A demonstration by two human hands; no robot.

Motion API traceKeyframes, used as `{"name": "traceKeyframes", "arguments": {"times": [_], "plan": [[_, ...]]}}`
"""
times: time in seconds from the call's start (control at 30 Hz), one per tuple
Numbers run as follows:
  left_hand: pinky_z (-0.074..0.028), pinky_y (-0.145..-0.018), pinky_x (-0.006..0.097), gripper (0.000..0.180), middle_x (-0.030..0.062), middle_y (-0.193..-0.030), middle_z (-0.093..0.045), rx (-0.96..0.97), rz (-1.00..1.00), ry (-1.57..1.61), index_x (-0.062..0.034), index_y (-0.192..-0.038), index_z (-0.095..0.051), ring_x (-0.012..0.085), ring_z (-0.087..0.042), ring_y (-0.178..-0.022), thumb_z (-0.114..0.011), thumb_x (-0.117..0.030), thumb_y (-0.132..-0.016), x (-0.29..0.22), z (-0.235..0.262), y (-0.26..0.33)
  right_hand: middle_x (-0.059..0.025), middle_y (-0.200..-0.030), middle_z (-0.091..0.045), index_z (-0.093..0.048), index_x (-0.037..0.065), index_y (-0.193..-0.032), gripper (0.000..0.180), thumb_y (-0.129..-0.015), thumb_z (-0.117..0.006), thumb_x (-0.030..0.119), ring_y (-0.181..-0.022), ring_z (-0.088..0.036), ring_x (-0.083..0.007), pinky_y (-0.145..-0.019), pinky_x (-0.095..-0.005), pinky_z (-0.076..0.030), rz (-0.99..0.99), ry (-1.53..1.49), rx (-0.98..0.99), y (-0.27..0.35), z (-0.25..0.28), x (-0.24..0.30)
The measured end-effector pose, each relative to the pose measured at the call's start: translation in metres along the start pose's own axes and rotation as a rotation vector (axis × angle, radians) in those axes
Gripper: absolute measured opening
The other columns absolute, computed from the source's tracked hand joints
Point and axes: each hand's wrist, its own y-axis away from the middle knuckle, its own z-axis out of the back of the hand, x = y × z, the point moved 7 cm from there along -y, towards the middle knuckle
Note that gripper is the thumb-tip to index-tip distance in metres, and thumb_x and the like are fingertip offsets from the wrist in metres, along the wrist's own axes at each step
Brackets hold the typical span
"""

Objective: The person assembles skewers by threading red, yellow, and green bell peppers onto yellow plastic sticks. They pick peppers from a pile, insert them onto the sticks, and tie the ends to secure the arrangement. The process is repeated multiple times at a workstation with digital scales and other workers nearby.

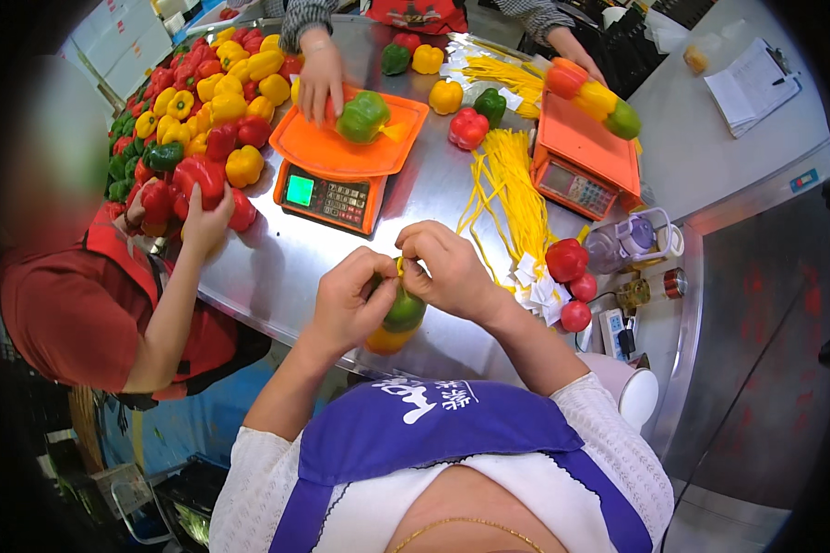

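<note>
In front of my chest, a bundle of stacked bell peppers stands upright at the table's near edge, a green pepper above a yellow-orange pepper. A thin yellow strip, apparently the top of a net sleeve, rises from it. My left hand is closed in a pinch on this strip. From the other side my right hand also pinches it, fingers curled. My fingers partly hide the strip and the green pepper. Right of my hands lie bunched yellow net sleeves with white tags.
An orange scale holds a green pepper; a co-worker's hand is over it. Another orange scale stands right, where another person's hand holds a pepper bundle. At left, a person handles red peppers beside a pepper heap.
</note>
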Motion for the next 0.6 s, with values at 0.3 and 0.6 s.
{"name": "traceKeyframes", "arguments": {"times": [0.3,0.6], "plan": [[-0.030,-0.051,0.019,0.011,-0.0035,-0.081,-0.060,0.008,0.104,0.087,-0.0034,-0.089,-0.063,0.0001,-0.038,-0.058,-0.063,0.004,-0.081,0.002,-0.004,0.002,-0.0142,-0.077,-0.054,-0.053,0.002,-0.088,0.017,-0.076,-0.064,-0.005,-0.069,-0.058,-0.0333,-0.060,-0.0395,-0.049,-0.095,-0.097,0.097,0.001,0.003,-0.003],[-0.041,-0.060,0.021,0.018,0.0050,-0.088,-0.064,0.046,-0.013,0.102,0.0000,-0.096,-0.067,0.0079,-0.053,-0.068,-0.060,0.005,-0.080,-0.006,-0.006,0.001,-0.0115,-0.087,-0.055,-0.063,0.001,-0.096,0.020,-0.077,-0.063,-0.005,-0.078,-0.059,-0.0277,-0.067,-0.0354,-0.050,-0.128,-0.088,0.213,0.006,0.004,-0.003]]}}
